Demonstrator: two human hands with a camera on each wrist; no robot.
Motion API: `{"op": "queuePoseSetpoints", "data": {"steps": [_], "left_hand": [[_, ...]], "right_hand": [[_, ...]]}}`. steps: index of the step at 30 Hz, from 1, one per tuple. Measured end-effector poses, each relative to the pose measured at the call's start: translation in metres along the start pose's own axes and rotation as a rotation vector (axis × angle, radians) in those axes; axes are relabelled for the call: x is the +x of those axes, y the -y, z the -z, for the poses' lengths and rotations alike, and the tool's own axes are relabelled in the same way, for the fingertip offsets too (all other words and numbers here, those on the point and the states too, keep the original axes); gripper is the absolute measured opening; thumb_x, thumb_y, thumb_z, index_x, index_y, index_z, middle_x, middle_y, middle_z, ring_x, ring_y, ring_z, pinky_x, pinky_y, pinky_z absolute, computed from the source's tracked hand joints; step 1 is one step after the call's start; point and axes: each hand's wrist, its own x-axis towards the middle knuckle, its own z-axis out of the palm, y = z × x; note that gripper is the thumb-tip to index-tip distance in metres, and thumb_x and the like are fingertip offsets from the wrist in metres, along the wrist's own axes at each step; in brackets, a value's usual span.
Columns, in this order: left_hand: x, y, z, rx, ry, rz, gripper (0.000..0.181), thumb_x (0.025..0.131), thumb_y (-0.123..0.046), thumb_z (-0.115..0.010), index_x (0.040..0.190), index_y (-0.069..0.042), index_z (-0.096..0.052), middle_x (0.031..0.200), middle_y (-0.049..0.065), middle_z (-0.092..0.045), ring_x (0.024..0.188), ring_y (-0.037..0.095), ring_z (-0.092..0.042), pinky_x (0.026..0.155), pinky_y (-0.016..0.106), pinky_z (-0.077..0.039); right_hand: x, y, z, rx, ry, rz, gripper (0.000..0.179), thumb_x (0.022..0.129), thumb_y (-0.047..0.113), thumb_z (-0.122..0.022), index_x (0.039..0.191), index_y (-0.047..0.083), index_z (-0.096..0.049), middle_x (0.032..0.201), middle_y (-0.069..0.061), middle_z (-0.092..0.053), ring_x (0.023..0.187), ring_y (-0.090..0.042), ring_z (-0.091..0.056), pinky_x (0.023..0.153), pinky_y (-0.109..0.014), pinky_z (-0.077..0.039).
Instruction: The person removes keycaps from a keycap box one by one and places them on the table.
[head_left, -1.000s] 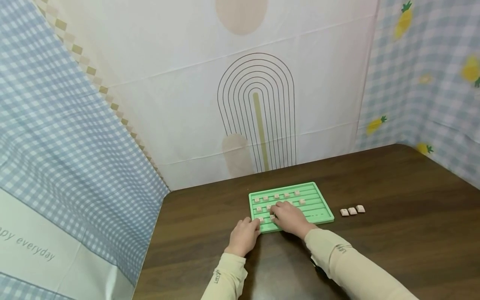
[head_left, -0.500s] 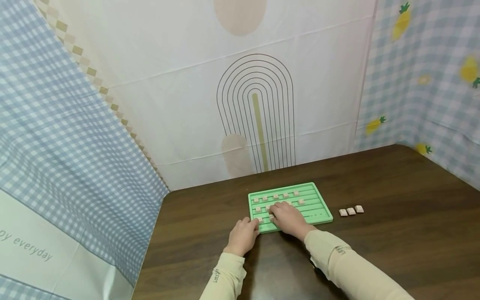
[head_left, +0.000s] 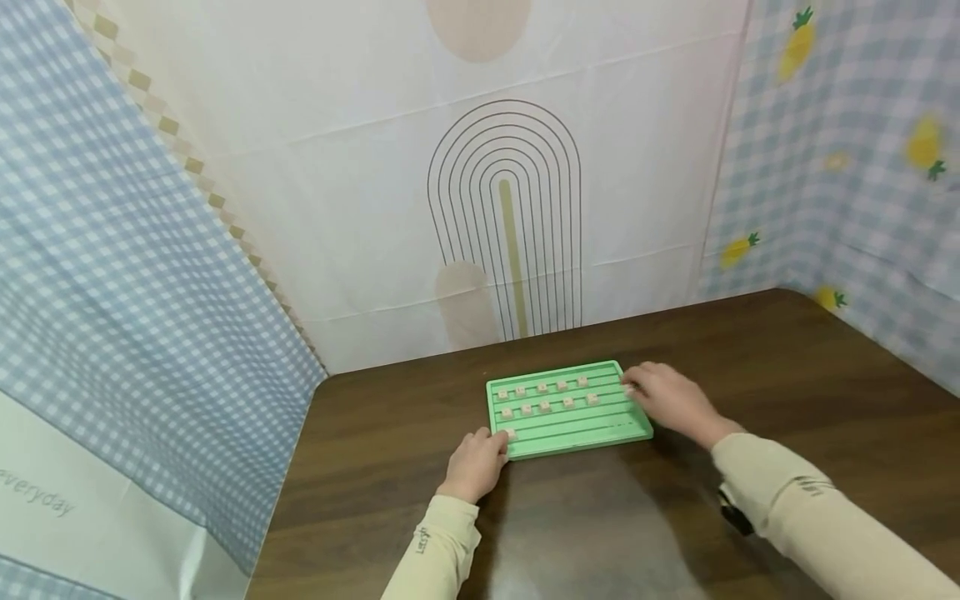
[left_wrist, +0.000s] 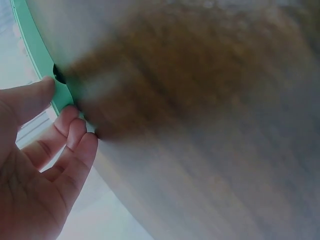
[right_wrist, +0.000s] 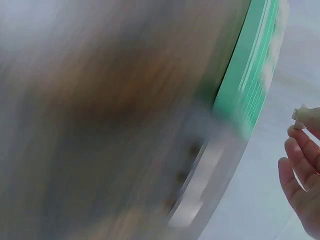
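A green ridged tray (head_left: 592, 425) lies on the dark wooden table (head_left: 787, 367), with small pale keycaps (head_left: 545, 406) set in its left rows. My left hand (head_left: 489, 447) grips the tray's near-left corner; the left wrist view shows its thumb on the green rim (left_wrist: 31, 42). Just past the tray's right edge (right_wrist: 250, 75) hovers my right hand (head_left: 636, 386). The blurred right wrist view shows its fingertips pinching one pale keycap (right_wrist: 300, 113). This hand and its sleeve hide the table spot right of the tray.
Printed cloth walls close in the table at the back (head_left: 510, 217), left (head_left: 135, 275) and right (head_left: 847, 167). Bare dark wood lies in front of the tray and to the far right.
My right hand has left the tray's left rows and swung right, past the tray's right edge. It now covers the three loose keycaps seen earlier. The left hand stays on the corner.
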Motion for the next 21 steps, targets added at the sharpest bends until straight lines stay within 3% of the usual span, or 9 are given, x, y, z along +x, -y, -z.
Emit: {"op": "queuePoseSetpoints", "data": {"steps": [5,9,14,21], "left_hand": [[0.0,0.001,-0.001,-0.012,0.011,0.012,0.016,0.086,-0.016,-0.064,0.077,-0.016,-0.05,0.078,0.002,-0.051,0.067,0.017,-0.045,0.055,0.027,-0.035],[0.001,0.0,-0.001,-0.016,0.01,0.016,0.017,0.086,-0.016,-0.064,0.077,-0.015,-0.05,0.077,0.002,-0.051,0.067,0.017,-0.044,0.056,0.027,-0.035],[0.0,0.0,-0.001,-0.019,0.027,0.021,0.018,0.086,-0.017,-0.063,0.076,-0.016,-0.049,0.077,0.001,-0.051,0.067,0.016,-0.042,0.056,0.026,-0.034],[0.0,0.001,0.0,-0.015,0.013,0.008,0.018,0.086,-0.017,-0.064,0.076,-0.015,-0.049,0.075,0.001,-0.05,0.065,0.015,-0.04,0.056,0.026,-0.033]], "right_hand": [[-0.027,-0.056,0.017,0.027,0.012,-0.111,0.022,0.091,0.017,-0.057,0.106,0.003,-0.062,0.1,-0.015,-0.062,0.088,-0.03,-0.059,0.068,-0.046,-0.047],[-0.047,-0.086,0.015,0.03,0.057,-0.164,0.022,0.09,0.015,-0.056,0.105,-0.001,-0.061,0.098,-0.019,-0.062,0.085,-0.034,-0.058,0.065,-0.046,-0.046],[-0.061,-0.1,0.004,0.034,0.082,-0.184,0.02,0.089,0.014,-0.057,0.103,0.0,-0.062,0.098,-0.02,-0.062,0.086,-0.036,-0.058,0.066,-0.047,-0.046],[-0.06,-0.102,0.002,0.035,0.091,-0.19,0.02,0.089,0.014,-0.058,0.103,0.001,-0.062,0.097,-0.02,-0.06,0.085,-0.035,-0.057,0.065,-0.048,-0.046]]}}
